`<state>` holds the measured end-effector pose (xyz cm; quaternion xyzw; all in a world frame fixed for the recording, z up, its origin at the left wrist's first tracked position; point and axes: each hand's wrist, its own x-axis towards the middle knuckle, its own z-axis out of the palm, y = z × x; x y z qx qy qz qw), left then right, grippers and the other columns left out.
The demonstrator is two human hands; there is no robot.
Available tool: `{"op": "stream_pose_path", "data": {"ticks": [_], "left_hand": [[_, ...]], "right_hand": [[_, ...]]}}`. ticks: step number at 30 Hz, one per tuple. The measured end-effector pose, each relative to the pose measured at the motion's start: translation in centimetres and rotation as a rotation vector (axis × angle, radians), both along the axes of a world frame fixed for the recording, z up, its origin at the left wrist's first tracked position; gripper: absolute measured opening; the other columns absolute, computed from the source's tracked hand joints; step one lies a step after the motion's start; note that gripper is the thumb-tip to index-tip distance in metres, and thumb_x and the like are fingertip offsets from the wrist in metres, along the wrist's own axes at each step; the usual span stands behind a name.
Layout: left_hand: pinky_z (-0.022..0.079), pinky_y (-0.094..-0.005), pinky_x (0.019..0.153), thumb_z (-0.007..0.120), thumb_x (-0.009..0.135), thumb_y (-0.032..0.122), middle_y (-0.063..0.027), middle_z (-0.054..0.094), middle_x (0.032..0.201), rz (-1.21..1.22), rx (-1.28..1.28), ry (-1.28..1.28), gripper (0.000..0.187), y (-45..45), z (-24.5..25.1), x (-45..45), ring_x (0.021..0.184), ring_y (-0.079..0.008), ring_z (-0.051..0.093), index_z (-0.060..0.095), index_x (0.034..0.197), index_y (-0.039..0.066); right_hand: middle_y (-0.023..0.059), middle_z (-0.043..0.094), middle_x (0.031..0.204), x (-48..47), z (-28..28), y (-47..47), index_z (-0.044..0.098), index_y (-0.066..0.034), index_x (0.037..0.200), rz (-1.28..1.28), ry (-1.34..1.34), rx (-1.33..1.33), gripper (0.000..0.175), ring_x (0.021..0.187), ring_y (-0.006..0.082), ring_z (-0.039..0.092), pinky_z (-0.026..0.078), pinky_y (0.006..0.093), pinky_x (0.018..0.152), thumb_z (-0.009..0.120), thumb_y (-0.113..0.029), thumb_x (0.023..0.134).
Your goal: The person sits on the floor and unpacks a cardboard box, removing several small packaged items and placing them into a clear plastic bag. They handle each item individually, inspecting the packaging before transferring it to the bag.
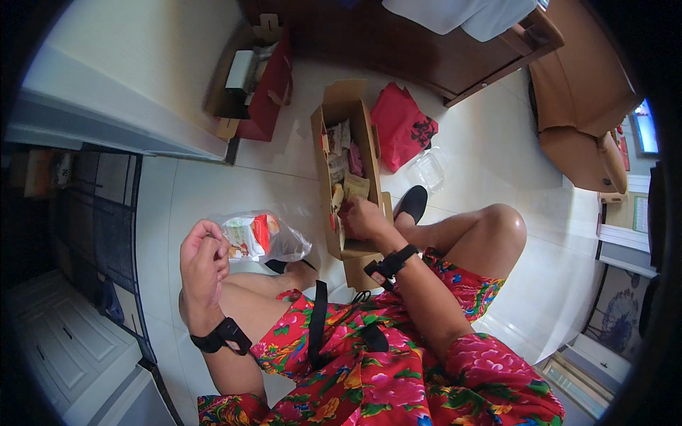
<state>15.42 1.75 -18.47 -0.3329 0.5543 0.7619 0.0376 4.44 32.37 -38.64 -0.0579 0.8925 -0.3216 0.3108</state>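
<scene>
My left hand [205, 258] is closed at the rim of a clear plastic bag [290, 240], pinching it. Inside the bag lies a white and red food packet [246, 234]. My right hand [365, 219] reaches down into a long open cardboard box [318, 160] between my legs; its fingertips are partly hidden, and whether they grip anything cannot be told. In the box, beyond that hand, are a tan packet [356, 186], a pink packet [355, 160] and several clear-wrapped packets [338, 137].
A red non-woven bag [399, 128] and a clear plastic container [428, 169] lie right of the box. A red carton [269, 96] holding a white box [241, 72] stands by the wall corner at upper left. Wooden furniture [373, 48] borders the far side; a brown chair [581, 106] stands at upper right.
</scene>
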Motion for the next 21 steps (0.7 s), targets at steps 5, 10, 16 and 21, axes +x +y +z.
{"op": "stream_pose_path", "data": {"ticks": [5, 10, 16, 21], "left_hand": [[0.019, -0.018, 0.041, 0.044, 0.092, 0.001, 0.0021, 0.046, 0.071, 0.008, 0.054, 0.001, 0.011, 0.0, 0.3, 0.1, 0.049, 0.0005, 0.027, 0.051, 0.094, 0.008], [0.019, -0.0182, 0.039, 0.043, 0.091, 0.002, 0.0017, 0.045, 0.068, -0.019, 0.031, 0.013, 0.01, 0.2, 0.3, 0.0, 0.047, -0.001, 0.028, 0.05, 0.092, 0.009], [0.019, -0.0177, 0.039, 0.043, 0.091, 0.002, 0.0014, 0.046, 0.068, -0.03, 0.024, -0.016, 0.01, 0.1, 0.0, -0.2, 0.047, -0.0009, 0.028, 0.05, 0.091, 0.009], [0.02, -0.0186, 0.041, 0.043, 0.088, 0.0, 0.0013, 0.047, 0.069, -0.035, 0.034, -0.014, 0.012, 0.2, 0.2, -0.3, 0.049, -0.001, 0.028, 0.052, 0.091, 0.007]], "right_hand": [[0.0308, 0.069, 0.11, 1.6, -3.5, -1.1, 0.063, 0.0015, 0.111, 0.112, -0.053, 0.099, 0.029, 0.107, 0.0466, 0.067, 0.054, 0.0518, 0.09, 0.064, -0.018, 0.09], [0.0357, 0.068, 0.101, 1.3, -4.6, -2.8, 0.05, 0.0107, 0.123, 0.128, -0.11, 0.148, 0.045, 0.101, 0.0478, 0.068, 0.056, 0.0513, 0.085, 0.066, -0.009, 0.085], [0.0353, 0.063, 0.114, 0.7, -4.3, -3.1, 0.04, 0.005, 0.14, 0.135, 0.114, 0.088, 0.056, 0.107, 0.0522, 0.065, 0.055, 0.0524, 0.09, 0.06, -0.002, 0.088], [0.0388, 0.061, 0.12, -0.4, -5.8, -2.4, 0.042, 0.0029, 0.142, 0.383, 0.222, 0.026, 0.059, 0.101, 0.0515, 0.066, 0.055, 0.0516, 0.09, 0.061, -0.007, 0.087]]}}
